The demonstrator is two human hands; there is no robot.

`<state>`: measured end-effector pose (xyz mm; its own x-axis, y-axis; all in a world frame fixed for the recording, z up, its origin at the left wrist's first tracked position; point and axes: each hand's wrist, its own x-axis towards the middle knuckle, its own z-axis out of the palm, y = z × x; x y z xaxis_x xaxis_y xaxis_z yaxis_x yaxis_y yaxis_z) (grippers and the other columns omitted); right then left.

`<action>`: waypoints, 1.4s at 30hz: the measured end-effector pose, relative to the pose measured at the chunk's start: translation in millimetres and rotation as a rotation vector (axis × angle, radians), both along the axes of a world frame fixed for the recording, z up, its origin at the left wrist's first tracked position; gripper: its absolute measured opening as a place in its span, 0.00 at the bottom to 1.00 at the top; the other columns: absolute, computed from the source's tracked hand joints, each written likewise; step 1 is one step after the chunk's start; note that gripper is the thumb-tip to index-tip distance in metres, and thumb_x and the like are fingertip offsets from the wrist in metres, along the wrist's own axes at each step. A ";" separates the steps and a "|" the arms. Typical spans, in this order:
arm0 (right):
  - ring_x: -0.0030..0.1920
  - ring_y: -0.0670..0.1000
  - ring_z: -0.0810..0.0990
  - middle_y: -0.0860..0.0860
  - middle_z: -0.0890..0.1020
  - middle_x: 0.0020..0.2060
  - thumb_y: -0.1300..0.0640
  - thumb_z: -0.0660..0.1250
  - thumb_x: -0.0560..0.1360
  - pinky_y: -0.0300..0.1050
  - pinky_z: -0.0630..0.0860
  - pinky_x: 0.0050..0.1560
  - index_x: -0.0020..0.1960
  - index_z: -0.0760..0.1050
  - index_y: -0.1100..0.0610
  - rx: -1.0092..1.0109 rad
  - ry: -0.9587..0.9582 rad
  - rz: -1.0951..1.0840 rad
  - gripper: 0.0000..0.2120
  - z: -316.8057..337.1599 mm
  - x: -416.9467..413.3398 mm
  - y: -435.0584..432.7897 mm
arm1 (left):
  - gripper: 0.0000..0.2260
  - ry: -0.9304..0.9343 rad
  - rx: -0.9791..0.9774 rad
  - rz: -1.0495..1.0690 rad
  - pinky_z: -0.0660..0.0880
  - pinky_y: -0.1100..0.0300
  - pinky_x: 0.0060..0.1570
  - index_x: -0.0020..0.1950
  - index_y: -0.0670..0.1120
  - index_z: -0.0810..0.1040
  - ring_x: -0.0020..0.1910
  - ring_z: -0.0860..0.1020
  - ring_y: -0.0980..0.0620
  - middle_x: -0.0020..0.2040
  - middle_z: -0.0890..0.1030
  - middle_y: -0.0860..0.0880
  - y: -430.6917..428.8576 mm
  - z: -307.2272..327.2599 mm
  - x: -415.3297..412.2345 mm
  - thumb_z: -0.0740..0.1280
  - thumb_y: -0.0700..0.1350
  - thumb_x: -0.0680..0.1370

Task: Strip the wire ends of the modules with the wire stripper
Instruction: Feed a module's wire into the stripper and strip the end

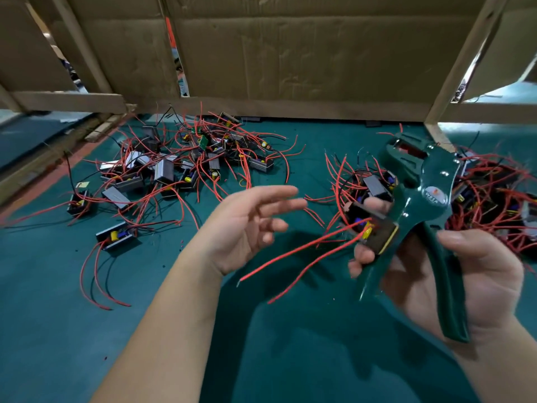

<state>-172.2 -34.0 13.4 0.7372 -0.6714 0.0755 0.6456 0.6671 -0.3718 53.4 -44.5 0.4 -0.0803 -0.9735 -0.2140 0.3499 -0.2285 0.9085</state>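
Left hand (247, 228): spread, palm turned inward, fingers straight and relaxed, holding nothing. It hovers above the counter (87, 315) at mid-frame.

Right hand (479, 274): curled round the green wire stripper (430, 193), palm on the outer handle. Its fingertips (361, 254) also wrap the inner handle and pinch a module (374, 231) against it. The tool's handles stand apart. Its head points up and away from me. I cannot tell how the jaws stand.

The module is black with yellow and blue parts showing, and it is held clear of the counter. Two red wires (290, 257) run from it, down and to the left, with their long axis pointing toward the left hand. Their free ends hang just below and to the right of the left wrist. The upper wire's tip looks pale, but I cannot confirm whether it is stripped.

My judgement is that the left hand is the nearer one to those ends. The coming move calls for it to pinch a wire and lead the end up to the stripper head.

Further out, a pile of modules (180, 164) lies to the left and a second pile (494, 193) lies behind the tool. Cardboard panels (290, 53) stand at the back.
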 end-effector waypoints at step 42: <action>0.34 0.61 0.80 0.62 0.78 0.36 0.39 0.74 0.66 0.57 0.78 0.40 0.46 0.78 0.62 -0.211 0.536 0.166 0.25 -20.0 18.6 6.9 | 0.04 -1.009 -0.791 0.392 0.63 0.73 0.40 0.47 0.45 0.76 0.38 0.70 0.66 0.40 0.70 0.61 6.0 -8.8 -22.6 0.62 0.42 0.79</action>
